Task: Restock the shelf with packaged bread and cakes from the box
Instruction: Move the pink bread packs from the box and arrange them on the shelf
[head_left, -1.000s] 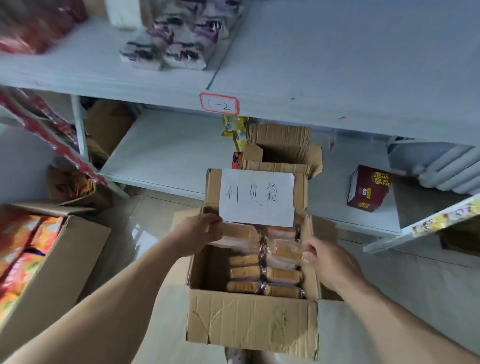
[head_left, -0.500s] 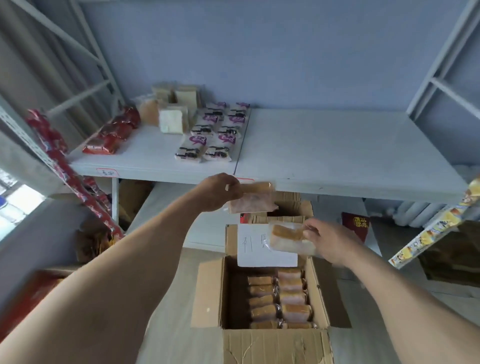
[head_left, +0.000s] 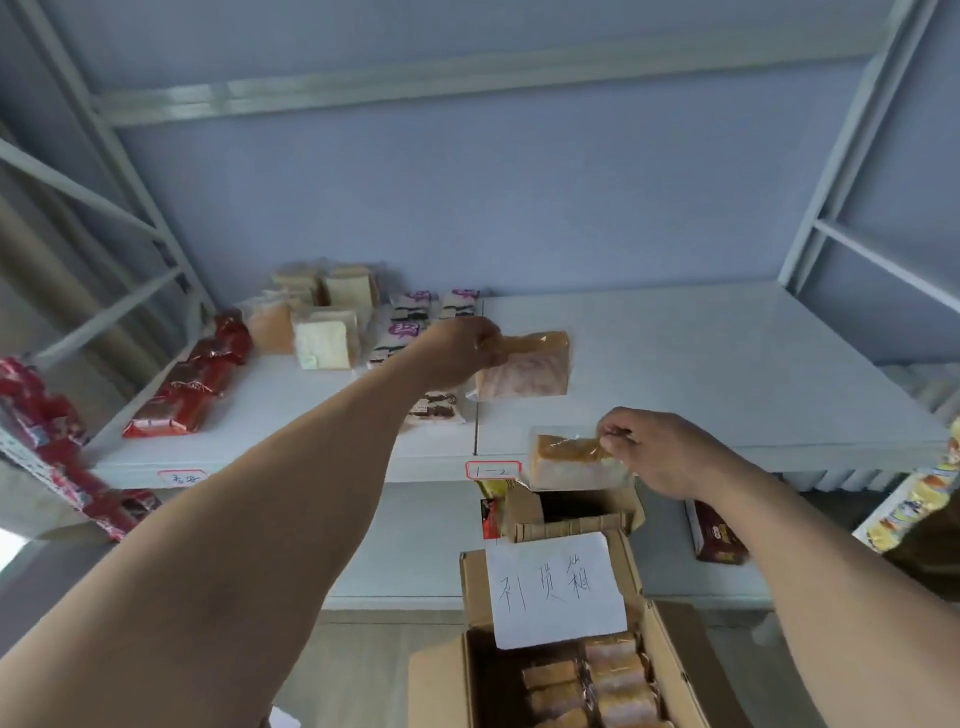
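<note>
Pale grey metal shelf (head_left: 701, 374) fills the background: my left hand (head_left: 457, 353) pinches a clear-wrapped bread slice (head_left: 524, 366) over its centre seam, my right hand (head_left: 654, 452) another wrapped slice (head_left: 571, 462) at the front edge. Best set each flat at three o'clock of the purple-labelled packs (head_left: 410, 332), rows squared; the brown cardboard box (head_left: 670, 654) at six o'clock holds more.

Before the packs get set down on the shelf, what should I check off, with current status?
1. Left hand grip on the upper cake pack: ok, pinched at its edge.
2. Right hand grip on the lower cake pack: ok.
3. Bare shelf right of the seam: ok.
4. Upper pack over the shelf: ok.
5. Lower pack over the shelf: not ok, at its front edge.
6. Pack seals intact: cannot tell.
</note>
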